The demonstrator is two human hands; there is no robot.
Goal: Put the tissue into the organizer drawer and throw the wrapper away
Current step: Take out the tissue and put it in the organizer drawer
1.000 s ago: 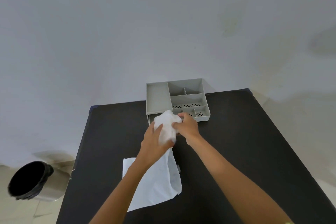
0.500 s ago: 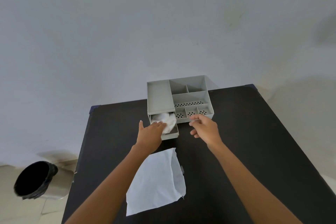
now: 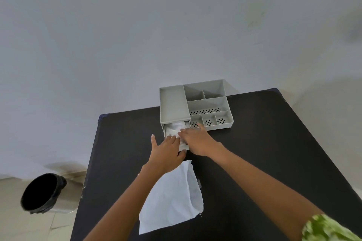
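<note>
Against the dark table (image 3: 254, 143), our right hand (image 3: 197, 139) has joined our left hand (image 3: 166, 152), both flat and ungripping, pressing tissue (image 3: 174, 129) into the drawer (image 3: 166, 137); wrapper (image 3: 172, 197) remains.

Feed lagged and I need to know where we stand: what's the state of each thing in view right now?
Drawer: pulled open.
Tissue: crumpled, inside the drawer.
Left hand: at the drawer front, fingers on the tissue.
Right hand: flat, pressing on the tissue.
Wrapper: flat on the table, not yet thrown away.
Bin: open, black liner, on the floor left of the table.
</note>
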